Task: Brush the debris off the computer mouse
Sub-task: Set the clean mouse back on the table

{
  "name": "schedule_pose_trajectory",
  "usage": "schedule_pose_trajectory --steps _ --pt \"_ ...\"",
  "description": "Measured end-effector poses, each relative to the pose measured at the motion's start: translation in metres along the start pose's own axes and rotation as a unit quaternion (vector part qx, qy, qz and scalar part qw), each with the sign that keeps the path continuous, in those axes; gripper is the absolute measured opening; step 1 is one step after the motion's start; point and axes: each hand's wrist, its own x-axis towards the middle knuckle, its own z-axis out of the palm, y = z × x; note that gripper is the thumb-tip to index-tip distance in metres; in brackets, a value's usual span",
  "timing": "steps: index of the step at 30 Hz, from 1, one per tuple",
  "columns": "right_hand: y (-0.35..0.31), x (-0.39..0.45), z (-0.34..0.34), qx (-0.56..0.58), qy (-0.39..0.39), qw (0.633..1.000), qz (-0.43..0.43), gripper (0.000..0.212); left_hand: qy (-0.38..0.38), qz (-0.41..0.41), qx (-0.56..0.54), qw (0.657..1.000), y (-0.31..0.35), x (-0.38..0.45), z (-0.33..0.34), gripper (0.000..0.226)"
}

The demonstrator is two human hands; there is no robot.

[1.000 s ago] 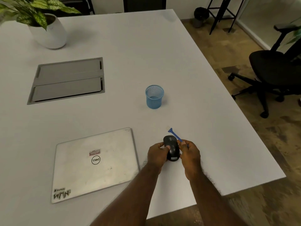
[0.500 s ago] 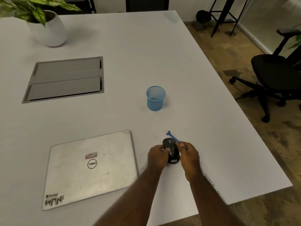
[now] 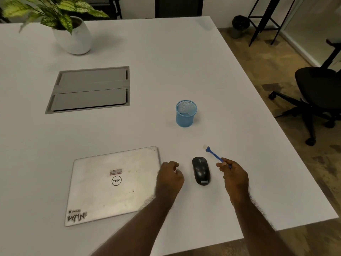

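At left-centre the laptop (image 3: 114,183) is lying closed on the table (image 3: 166,61). Just right of it, the left hand (image 3: 170,177) is hovering loosely curled, gripping nothing. The mouse (image 3: 200,170) is sitting lower centre, between both hands and touching neither. The right hand (image 3: 234,172) is pinching the brush (image 3: 214,155), bristles pointing up-left, off the mouse. Steadying the mouse with the left hand, then sweeping lightly outward, would probably be working best.

On the white surface (image 3: 166,61) before us: a closed silver laptop (image 3: 112,183) bearing stickers, a blue mesh cup (image 3: 186,114) standing upright, a grey recessed cable hatch (image 3: 90,89), and a leafy plant in a white pot (image 3: 72,36). A black office chair (image 3: 317,89) sits on the wooden floor (image 3: 258,61).
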Motion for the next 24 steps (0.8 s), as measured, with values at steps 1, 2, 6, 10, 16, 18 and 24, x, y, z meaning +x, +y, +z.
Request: schedule_pose_trajectory --steps 1,2,6,10,16,18,24 --pt "-0.006 0.0 -0.001 -0.002 -0.002 1.0 -0.012 0.014 0.014 0.024 0.028 0.999 -0.004 -0.001 -0.008 0.03" --pt "-0.012 0.0 -0.001 -0.01 -0.002 1.0 -0.027 0.013 0.03 0.047 0.061 0.997 -0.009 -0.001 -0.017 0.031" --pt "-0.047 0.008 0.007 -0.08 0.034 0.992 -0.088 0.007 0.055 0.099 0.212 0.971 -0.029 0.009 -0.053 0.045" --pt "-0.084 0.022 0.024 -0.104 0.037 0.986 -0.125 0.009 0.067 0.106 0.308 0.943 -0.055 0.018 -0.08 0.056" --pt "-0.136 0.046 0.063 -0.134 0.037 0.975 -0.175 0.023 0.034 0.088 0.381 0.92 -0.095 0.038 -0.11 0.065" --pt "-0.147 0.054 0.076 -0.173 0.032 0.966 -0.188 0.026 0.023 0.084 0.39 0.917 -0.106 0.046 -0.115 0.065" --pt "-0.156 0.077 0.111 -0.304 0.005 0.931 -0.2 0.03 0.002 0.079 0.385 0.92 -0.128 0.061 -0.122 0.068"
